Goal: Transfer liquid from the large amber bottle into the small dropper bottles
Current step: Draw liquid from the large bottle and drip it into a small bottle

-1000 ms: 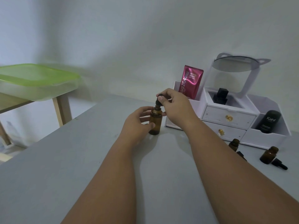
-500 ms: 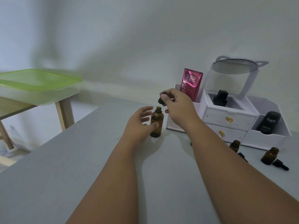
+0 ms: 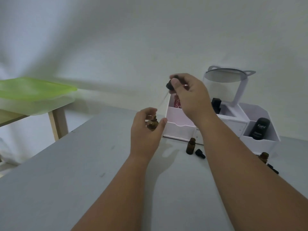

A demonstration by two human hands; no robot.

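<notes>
Left hand (image 3: 146, 130) curls round bottle (image 3: 152, 125) to steady it; right hand (image 3: 188, 94) pinches dropper (image 3: 169, 85) above, probably loaded for transfer.

Dim, flat light; soft shadows under the arms, edges perhaps slightly warped.
</notes>
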